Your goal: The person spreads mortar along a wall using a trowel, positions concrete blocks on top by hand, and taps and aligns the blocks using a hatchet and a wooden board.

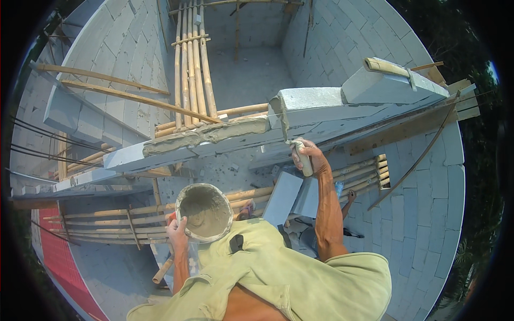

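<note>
My left hand (178,234) grips the rim of a round bucket (229,212), tilted in front of my chest. Grey wet mortar (206,215) lies inside it. My right hand (312,155) is closed around the handle of a trowel (306,166), held up against the near end of a pale block (310,98) on the wall top. Mortar coats that block's end, and the trowel's blade is hard to make out against it. Left of the block, a thick mortar bed (209,136) runs along the wall's top course.
Another block (388,85) sits farther right, with a bamboo piece (385,66) on top. Bamboo poles (193,69) form a walkway beyond the wall; more poles (118,220) cross below me. Loose blocks (284,198) lie near my right arm. Below, another person's arm (349,203) shows partly.
</note>
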`<state>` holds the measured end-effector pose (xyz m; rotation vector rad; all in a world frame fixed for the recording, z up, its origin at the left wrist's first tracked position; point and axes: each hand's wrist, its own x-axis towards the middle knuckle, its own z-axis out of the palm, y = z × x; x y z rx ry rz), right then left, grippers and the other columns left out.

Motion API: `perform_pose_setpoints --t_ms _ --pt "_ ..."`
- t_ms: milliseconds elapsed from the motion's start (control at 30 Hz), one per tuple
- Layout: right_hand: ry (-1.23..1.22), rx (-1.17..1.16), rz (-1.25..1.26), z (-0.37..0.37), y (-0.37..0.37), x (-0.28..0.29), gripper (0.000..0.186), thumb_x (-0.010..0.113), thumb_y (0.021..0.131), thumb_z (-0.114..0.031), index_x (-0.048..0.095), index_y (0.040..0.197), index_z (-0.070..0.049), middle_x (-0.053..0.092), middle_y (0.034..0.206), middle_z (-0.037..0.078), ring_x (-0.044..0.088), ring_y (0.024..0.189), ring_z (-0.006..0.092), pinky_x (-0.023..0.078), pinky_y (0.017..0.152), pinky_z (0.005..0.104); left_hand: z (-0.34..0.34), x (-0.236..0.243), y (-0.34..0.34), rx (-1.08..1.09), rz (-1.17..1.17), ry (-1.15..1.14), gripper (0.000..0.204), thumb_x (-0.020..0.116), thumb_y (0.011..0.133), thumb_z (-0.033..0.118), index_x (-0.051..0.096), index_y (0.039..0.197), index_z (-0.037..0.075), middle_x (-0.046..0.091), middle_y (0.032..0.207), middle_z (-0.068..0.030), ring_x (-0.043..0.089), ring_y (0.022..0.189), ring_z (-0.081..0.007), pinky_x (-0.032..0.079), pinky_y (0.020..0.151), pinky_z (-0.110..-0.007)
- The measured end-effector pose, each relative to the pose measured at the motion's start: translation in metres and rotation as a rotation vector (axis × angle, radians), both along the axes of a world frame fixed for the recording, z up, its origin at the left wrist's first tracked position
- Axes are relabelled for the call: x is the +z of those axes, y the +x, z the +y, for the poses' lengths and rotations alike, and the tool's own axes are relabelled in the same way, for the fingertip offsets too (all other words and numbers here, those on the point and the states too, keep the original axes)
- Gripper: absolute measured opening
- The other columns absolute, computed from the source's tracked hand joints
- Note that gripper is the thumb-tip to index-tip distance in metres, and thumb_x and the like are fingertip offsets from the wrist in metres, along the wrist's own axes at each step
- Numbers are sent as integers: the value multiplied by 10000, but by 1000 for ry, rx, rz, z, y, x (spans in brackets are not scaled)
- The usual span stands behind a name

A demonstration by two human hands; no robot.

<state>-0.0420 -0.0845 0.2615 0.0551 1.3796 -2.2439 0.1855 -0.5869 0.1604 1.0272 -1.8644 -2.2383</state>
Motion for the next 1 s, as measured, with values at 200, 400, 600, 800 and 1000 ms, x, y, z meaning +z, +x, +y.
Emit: perform_pose_setpoints --t_ms 200,400,600,800,1000 --pt "64 47 -187 -2 -37 -41 329 628 938 -257 610 1118 17 552 724 69 499 499 140 439 446 287 16 6 -10 -42 -129 -44 355 759 960 155 515 704 138 451 693 102 363 614 -22 273 566 -240" --pt "99 45 -213 30 -29 -39 336 635 895 -239 635 1126 6 543 730 59 484 514 131 388 451 285 1 -30 4 -3 -5 -38 168 758 959 176 645 893 71 622 743 8 527 510 -62 387 399 -221" --pt "5 125 -90 33 -15 -30 367 648 857 -258 645 1120 -2 561 721 60 526 513 123 415 430 259 6 -9 3 -42 -55 -107 162 759 952 163 657 889 54 628 731 9 554 536 -66 414 419 -227" --pt "188 -63 -207 -9 -35 -13 325 610 919 -263 596 1098 9 554 730 55 515 511 122 438 424 272 37 50 -29 -74 -64 -155 310 787 937 182 568 732 103 530 678 56 421 540 -33 307 473 -238" --pt "-26 -20 -13 5 -29 5 332 613 895 -270 619 1078 7 569 758 71 509 498 125 427 422 262 34 70 -35 -121 -126 -140 161 744 953 170 720 910 17 566 698 49 532 589 -56 426 510 -253"
